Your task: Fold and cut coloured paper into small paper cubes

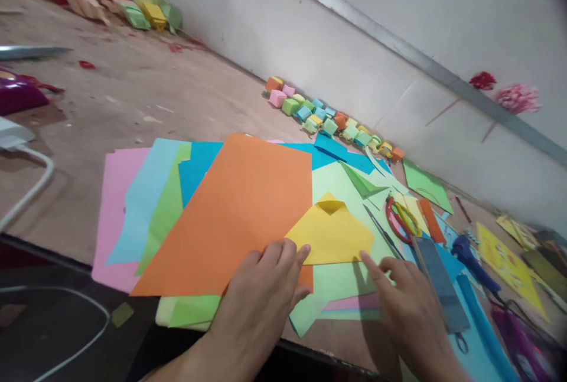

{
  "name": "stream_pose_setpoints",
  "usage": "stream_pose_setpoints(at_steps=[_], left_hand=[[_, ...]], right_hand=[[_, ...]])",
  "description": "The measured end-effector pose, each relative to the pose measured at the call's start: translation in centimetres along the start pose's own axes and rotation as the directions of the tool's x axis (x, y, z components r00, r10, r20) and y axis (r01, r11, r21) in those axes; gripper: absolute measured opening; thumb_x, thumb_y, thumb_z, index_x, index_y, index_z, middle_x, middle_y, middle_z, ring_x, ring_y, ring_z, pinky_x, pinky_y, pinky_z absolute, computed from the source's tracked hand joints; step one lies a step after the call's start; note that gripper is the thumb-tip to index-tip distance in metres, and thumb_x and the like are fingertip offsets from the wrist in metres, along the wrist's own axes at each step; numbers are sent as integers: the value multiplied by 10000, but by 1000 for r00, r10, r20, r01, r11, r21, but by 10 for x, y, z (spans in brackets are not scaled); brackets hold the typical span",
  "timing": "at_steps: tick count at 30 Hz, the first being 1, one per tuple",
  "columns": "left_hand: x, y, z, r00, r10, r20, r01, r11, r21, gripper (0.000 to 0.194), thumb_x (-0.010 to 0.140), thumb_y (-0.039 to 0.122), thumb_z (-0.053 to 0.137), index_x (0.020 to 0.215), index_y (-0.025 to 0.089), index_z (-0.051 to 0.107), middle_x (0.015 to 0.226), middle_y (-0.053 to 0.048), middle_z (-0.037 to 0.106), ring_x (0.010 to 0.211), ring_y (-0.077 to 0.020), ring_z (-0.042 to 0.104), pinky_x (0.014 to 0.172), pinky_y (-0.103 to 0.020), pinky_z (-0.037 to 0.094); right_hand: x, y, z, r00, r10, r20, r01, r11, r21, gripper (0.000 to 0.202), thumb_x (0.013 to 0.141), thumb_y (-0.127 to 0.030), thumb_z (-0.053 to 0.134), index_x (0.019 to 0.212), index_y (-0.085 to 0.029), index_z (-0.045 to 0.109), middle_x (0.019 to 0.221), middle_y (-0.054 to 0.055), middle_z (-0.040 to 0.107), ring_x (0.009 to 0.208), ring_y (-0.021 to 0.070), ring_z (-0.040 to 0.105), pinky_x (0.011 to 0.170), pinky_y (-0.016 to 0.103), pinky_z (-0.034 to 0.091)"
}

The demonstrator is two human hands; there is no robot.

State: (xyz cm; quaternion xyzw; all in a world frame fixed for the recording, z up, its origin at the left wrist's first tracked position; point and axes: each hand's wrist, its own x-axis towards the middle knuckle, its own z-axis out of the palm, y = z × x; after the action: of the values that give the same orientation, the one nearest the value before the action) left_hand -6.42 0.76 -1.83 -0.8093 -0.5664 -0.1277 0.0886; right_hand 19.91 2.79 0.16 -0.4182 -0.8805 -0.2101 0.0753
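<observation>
A folded yellow paper lies flat, its top point turned down in a small flap. Fingertips of my left hand rest at its left corner and on the orange sheet; the thumb is apart from the fingers. With its index finger stretched out, my right hand touches the yellow paper's right corner, its other fingers loosely bent. Neither hand grips anything. Beneath the yellow paper are the orange sheet and a pale green sheet. A dark pen-like tool lies to its right.
Scissors, a phone and a blue glue gun lie to the right. Small paper boxes line the wall. Pink sheets lie left, near the table's front edge. A white cable hangs over that edge.
</observation>
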Motion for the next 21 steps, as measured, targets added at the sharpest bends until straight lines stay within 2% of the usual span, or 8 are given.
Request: stream_pose_setpoints(at_steps=[3, 7, 9, 12, 15, 18, 20, 21], left_hand=[[-1, 0, 0, 1000, 2, 15, -2, 1000, 5, 579, 785, 523, 722, 1279, 235, 629, 843, -26, 636, 717, -209, 522, 560, -334, 349], [-1, 1, 0, 997, 1, 71, -1, 1000, -7, 581, 817, 536, 683, 1312, 244, 600, 855, -26, 634, 726, -202, 532, 566, -326, 356], [1, 0, -2, 992, 4, 124, -2, 1000, -15, 575, 835, 540, 659, 1325, 248, 587, 868, -31, 633, 737, -203, 543, 568, -320, 363], [5, -3, -8, 977, 9, 211, -6, 1000, -16, 559, 862, 530, 630, 1342, 250, 569, 904, -46, 636, 763, -208, 562, 565, -312, 370], [7, -4, -14, 963, 3, 270, 6, 999, -34, 576, 845, 536, 646, 1349, 270, 559, 934, -51, 640, 780, -208, 572, 572, -302, 382], [9, 8, -18, 977, -58, 203, 65, 997, -31, 642, 813, 578, 656, 1354, 247, 557, 926, -63, 635, 803, -226, 559, 626, -323, 411], [12, 24, -17, 995, -79, 56, 80, 996, -23, 741, 786, 643, 635, 1343, 159, 566, 952, -99, 629, 871, -261, 536, 692, -370, 432], [14, 33, -15, 999, -38, -13, 38, 998, -40, 784, 776, 671, 622, 1316, 103, 582, 1009, -122, 624, 900, -262, 519, 724, -380, 437]], right_hand=[[0, -4, 3, 999, -27, 40, 27, 999, -21, 344, 884, -60, 428, 1166, -109, 619, 811, 94, 570, 748, 226, 479, 624, 341, 372], [-6, 7, 3, 998, 57, 19, -54, 992, -113, 273, 885, -45, 427, 1020, -117, 653, 790, 100, 584, 729, 233, 485, 614, 358, 387], [-3, 8, 3, 999, 26, -46, -28, 999, -31, 358, 879, -6, 391, 1137, -112, 617, 943, 135, 609, 852, 252, 531, 707, 383, 451], [9, 1, 7, 992, -91, -87, 105, 979, 177, 476, 866, 28, 363, 1285, -116, 537, 1153, 155, 590, 1088, 259, 531, 873, 385, 486], [20, -5, 16, 983, -149, -109, 173, 948, 268, 413, 897, -23, 391, 1264, -113, 559, 1146, 151, 615, 1071, 251, 554, 865, 374, 510], [25, -6, 21, 983, -142, -119, 173, 934, 311, 348, 921, -72, 434, 1228, -126, 588, 1099, 141, 643, 1007, 246, 581, 823, 379, 531], [25, -5, 22, 984, -134, -116, 166, 924, 344, 314, 913, -90, 467, 1196, -119, 601, 1054, 140, 652, 965, 246, 592, 801, 387, 543], [24, -5, 23, 986, -126, -109, 157, 919, 363, 305, 906, -94, 478, 1182, -117, 605, 1033, 139, 653, 947, 244, 596, 794, 390, 549]])
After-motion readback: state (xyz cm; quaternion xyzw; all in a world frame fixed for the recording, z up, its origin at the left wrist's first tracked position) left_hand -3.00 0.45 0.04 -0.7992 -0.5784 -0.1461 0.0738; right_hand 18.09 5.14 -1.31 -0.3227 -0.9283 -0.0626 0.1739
